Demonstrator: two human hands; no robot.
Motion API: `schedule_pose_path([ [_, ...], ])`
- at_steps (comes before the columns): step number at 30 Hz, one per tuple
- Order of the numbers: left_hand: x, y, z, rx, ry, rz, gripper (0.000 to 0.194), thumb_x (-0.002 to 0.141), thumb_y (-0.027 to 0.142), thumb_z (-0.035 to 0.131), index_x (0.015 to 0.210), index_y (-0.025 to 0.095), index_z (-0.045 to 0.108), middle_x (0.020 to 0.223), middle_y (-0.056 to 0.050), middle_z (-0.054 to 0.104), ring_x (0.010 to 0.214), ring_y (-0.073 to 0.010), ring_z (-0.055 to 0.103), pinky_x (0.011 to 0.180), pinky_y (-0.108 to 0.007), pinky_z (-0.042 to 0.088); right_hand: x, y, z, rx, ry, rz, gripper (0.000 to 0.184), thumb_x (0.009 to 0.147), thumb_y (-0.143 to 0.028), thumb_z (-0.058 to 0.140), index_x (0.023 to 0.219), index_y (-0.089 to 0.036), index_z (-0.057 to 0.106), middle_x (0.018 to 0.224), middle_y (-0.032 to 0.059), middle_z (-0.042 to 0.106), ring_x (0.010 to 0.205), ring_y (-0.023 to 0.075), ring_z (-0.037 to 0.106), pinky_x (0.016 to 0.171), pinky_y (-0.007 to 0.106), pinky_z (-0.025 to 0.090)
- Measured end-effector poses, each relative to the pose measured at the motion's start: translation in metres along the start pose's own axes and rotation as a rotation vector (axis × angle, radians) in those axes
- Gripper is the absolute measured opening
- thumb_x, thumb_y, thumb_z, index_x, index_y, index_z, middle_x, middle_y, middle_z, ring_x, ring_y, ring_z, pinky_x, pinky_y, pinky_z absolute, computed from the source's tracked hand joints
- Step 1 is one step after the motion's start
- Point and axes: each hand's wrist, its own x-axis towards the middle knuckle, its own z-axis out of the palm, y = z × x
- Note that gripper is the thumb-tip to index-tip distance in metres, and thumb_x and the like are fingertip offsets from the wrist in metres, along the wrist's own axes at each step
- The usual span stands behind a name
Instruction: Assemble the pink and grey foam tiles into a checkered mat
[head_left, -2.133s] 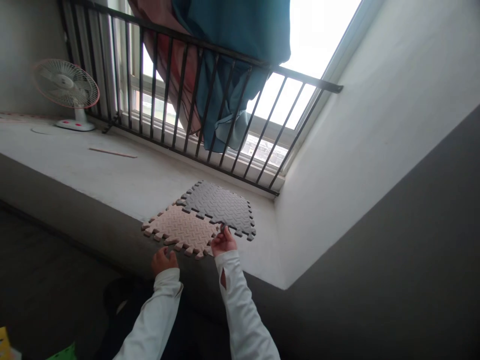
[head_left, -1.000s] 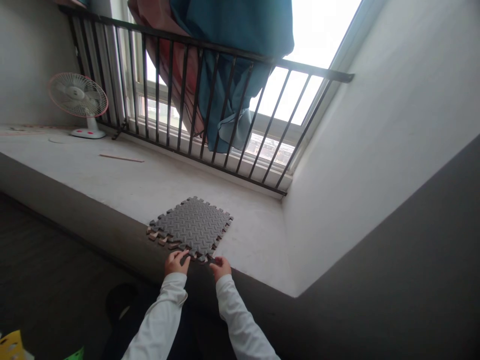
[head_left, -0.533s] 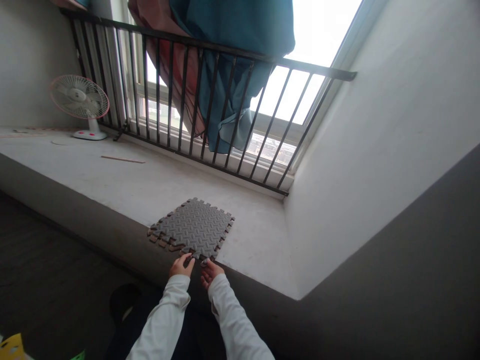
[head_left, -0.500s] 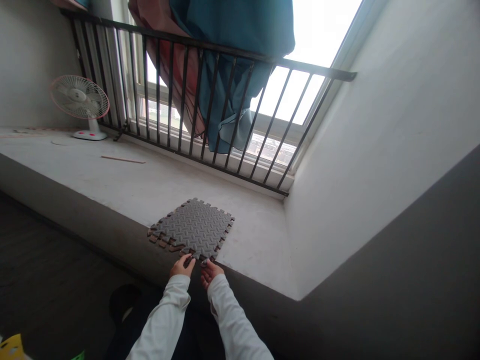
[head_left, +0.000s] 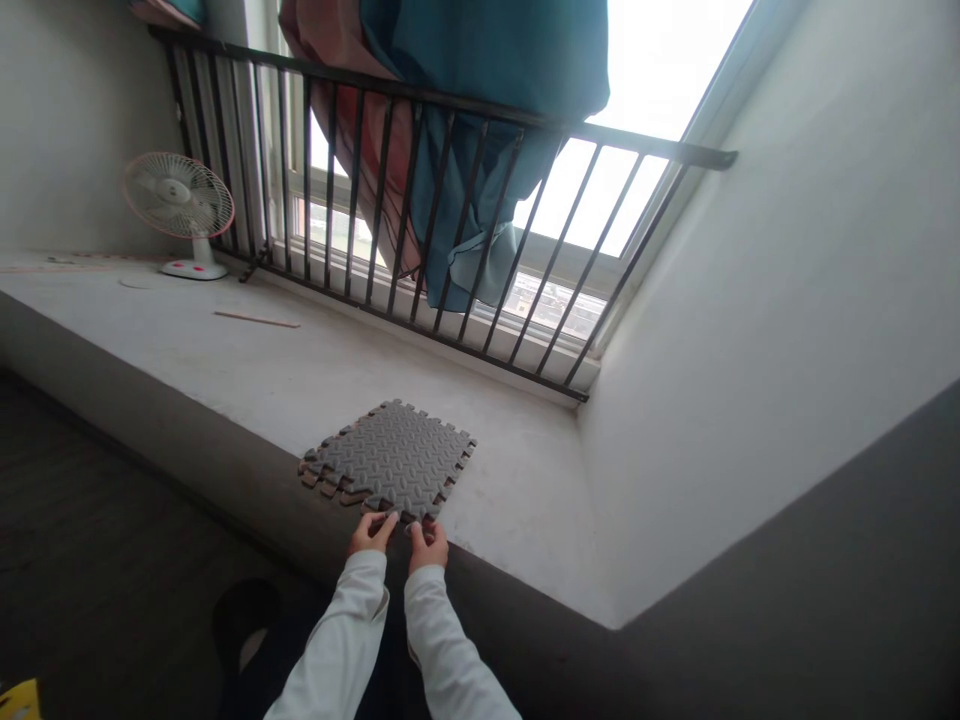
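Note:
A stack of grey foam puzzle mats (head_left: 397,455) with toothed edges and a raised tread pattern lies on the white window ledge (head_left: 517,500). Its near corner sticks out over the ledge's front edge. My left hand (head_left: 370,533) pinches that near edge, thumb and fingers closed on the foam. Just to its right, my right hand (head_left: 427,546) also has its fingers closed on the near corner. Brownish layers show below the top mat on the left side. How many mats my fingers hold is hidden.
A white fan with a pink rim (head_left: 180,205) stands at the ledge's far left. A thin strip (head_left: 256,319) lies on the ledge. Behind runs a dark metal railing (head_left: 465,220) with a blue and pink curtain (head_left: 480,60). A wall (head_left: 750,330) rises on the right.
My right hand has turned and moved slightly right, its fingers now closed over the mat's near corner. My left hand stays at the edge. The whole view has shifted a little.

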Motion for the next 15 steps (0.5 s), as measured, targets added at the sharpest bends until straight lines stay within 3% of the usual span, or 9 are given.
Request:
schedule_pose_path([
  [3,0.011,0.001,0.0,-0.073,0.034,-0.029,0.026,0.057,0.04,0.059,0.069,0.017,0.055,0.057,0.001,0.058,0.052,-0.0122,0.056,0.053,-0.027,0.05,0.004,0.0,0.013,-0.071,0.044,-0.027,0.02,0.06,-0.035,0.059,0.071,-0.02,0.054,0.064,0.0007,0.061,0.063,0.0148,0.056,0.063,0.024,0.044],
  [8,0.034,0.0,-0.006,-0.106,0.129,-0.071,0.031,0.053,0.04,0.059,0.072,0.017,0.055,0.055,0.003,0.054,0.049,-0.0117,0.053,0.052,-0.028,0.048,0.014,-0.001,0.041,-0.119,0.009,-0.027,0.014,0.063,-0.031,0.057,0.069,-0.019,0.052,0.065,0.0015,0.061,0.061,0.0139,0.055,0.064,0.024,0.044],
  [15,0.061,-0.002,-0.013,-0.05,0.24,-0.07,0.036,0.056,0.044,0.057,0.079,0.017,0.056,0.068,-0.002,0.059,0.068,-0.0163,0.057,0.065,-0.032,0.049,0.026,-0.01,0.075,-0.143,-0.086,0.016,0.012,0.062,-0.029,0.059,0.067,-0.021,0.051,0.062,0.0002,0.057,0.064,0.0148,0.054,0.065,0.025,0.043],
])
